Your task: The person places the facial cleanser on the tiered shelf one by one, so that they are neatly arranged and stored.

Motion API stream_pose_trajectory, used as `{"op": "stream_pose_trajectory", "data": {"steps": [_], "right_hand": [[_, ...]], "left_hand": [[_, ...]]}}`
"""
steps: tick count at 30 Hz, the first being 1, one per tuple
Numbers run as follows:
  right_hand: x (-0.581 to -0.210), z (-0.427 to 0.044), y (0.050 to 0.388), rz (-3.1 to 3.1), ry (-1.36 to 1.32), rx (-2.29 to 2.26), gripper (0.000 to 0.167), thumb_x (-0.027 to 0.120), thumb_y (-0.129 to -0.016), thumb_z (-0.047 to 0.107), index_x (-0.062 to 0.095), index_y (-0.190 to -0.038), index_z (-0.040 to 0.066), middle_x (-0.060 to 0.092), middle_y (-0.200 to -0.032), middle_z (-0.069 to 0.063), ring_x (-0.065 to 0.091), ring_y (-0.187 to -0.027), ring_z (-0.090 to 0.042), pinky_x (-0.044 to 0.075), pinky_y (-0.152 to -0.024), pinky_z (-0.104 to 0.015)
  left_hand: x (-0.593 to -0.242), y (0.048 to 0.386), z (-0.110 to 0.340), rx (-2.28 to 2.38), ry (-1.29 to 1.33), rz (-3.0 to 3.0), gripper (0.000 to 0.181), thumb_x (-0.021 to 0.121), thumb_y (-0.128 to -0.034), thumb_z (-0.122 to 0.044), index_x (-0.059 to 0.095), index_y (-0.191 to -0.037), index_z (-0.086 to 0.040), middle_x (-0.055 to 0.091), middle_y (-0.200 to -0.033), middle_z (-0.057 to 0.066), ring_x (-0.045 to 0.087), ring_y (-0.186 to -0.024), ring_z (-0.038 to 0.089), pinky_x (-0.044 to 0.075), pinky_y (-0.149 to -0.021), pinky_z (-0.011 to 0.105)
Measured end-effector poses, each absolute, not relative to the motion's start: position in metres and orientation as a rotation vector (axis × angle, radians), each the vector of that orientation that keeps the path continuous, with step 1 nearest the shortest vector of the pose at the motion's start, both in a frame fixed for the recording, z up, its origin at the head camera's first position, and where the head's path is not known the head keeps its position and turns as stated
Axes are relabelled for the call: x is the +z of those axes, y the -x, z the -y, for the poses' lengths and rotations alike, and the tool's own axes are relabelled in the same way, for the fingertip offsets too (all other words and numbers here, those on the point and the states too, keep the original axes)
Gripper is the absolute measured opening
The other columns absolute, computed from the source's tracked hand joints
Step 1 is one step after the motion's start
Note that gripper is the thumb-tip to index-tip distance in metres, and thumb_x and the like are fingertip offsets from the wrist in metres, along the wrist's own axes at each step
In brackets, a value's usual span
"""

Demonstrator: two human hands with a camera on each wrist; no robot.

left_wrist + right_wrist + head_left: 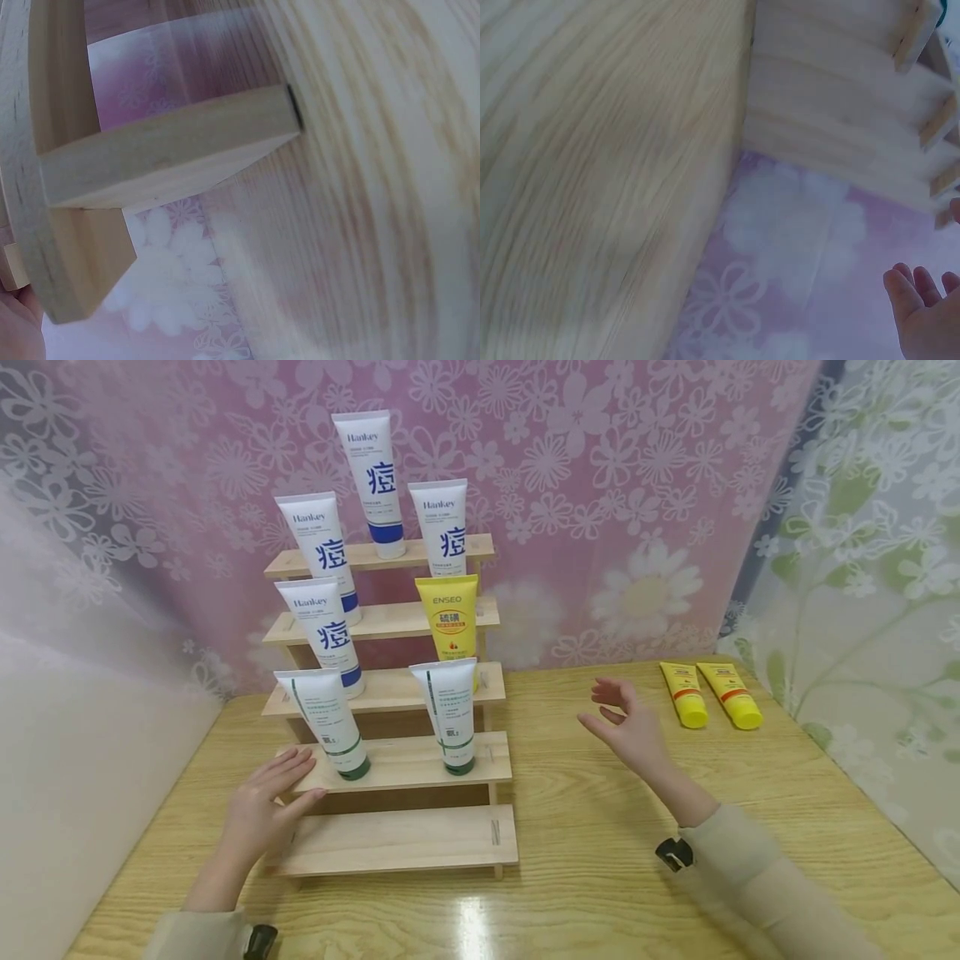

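My left hand [258, 806] rests on the left end of the stepped wooden display rack [405, 839], fingers on the second step from the bottom. Close by on that step stands a white tube with a green cap [326, 718], and a similar green-capped tube [447, 714] stands at its right. Over the table, right of the rack, my right hand [630, 731] is raised with loosely bent fingers and nothing in it. Two yellow tubes [682, 693] lie beyond it. In the left wrist view, only a bit of hand [19, 330] shows beside the rack's wooden frame [172, 142].
Higher on the rack stand several white Hankey tubes [367, 477] with blue caps and one yellow ENSEO tube [450, 618]. The wood-grain table [600, 877] meets a pink floral backdrop [570, 510] behind, with a white wall [82, 693] at the left.
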State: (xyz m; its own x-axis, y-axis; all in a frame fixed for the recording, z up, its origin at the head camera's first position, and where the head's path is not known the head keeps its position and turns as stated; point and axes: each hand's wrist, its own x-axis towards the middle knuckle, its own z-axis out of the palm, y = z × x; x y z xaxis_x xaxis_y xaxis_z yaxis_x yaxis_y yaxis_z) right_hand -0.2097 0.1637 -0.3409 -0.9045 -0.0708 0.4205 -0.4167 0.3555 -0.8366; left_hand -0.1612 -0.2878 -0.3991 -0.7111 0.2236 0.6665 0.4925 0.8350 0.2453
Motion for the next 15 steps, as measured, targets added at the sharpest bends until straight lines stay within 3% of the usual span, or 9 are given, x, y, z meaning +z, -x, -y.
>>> {"op": "stream_pose_trajectory", "data": {"steps": [8,15], "right_hand": [[-0.368,-0.205,0.243,2.373,-0.274,1.436,0.053,0.065,-0.081,0.014,0.039,-0.124,-0.005,0.048,-0.115,-0.021,0.047,-0.105,-0.035,0.042,-0.088,-0.046],[-0.373,-0.232,0.255,2.407,-0.152,1.400,0.054,0.061,-0.084,0.017,0.036,-0.126,-0.006,0.045,-0.118,-0.024,0.045,-0.107,-0.038,0.039,-0.090,-0.051]], "left_hand": [[-0.398,0.160,0.287,-0.537,0.517,2.367,0.047,0.078,-0.0619,-0.021,0.066,-0.103,-0.002,0.060,-0.111,0.010,0.053,-0.105,0.031,0.034,-0.098,0.030],[-0.398,0.161,0.287,-0.533,0.520,2.361,0.048,0.079,-0.0602,-0.018,0.066,-0.102,-0.001,0.060,-0.110,0.010,0.053,-0.104,0.031,0.034,-0.098,0.030]]}}
